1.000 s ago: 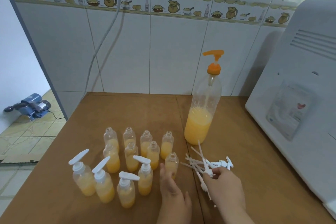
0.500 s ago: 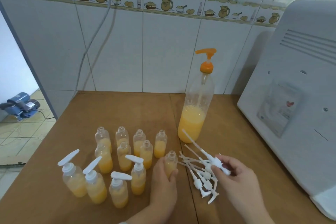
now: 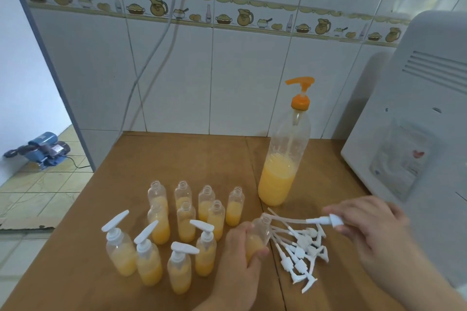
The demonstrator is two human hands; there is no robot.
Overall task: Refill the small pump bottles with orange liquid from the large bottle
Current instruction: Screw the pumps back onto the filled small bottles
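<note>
Left hand has closed round the open small bottle, tilting it toward 1 o'clock. Right hand has lifted one white pump; tube tip now at bottle mouth.

— What does the person wear on the left hand?
— Nothing that shows. It is a bare hand, and the wrist behind the fingers is bare too, as far as the lower edge.
— And the right hand?
— Bare as well. Behind its fingers, the wrist and a stretch of forearm run uncovered to the lower right corner.
— Any marks on them?
— Only the knuckles, which stand out as soft ridges just behind the fingers of the right hand. The nails at the fingertips are too blurred to describe.
</note>
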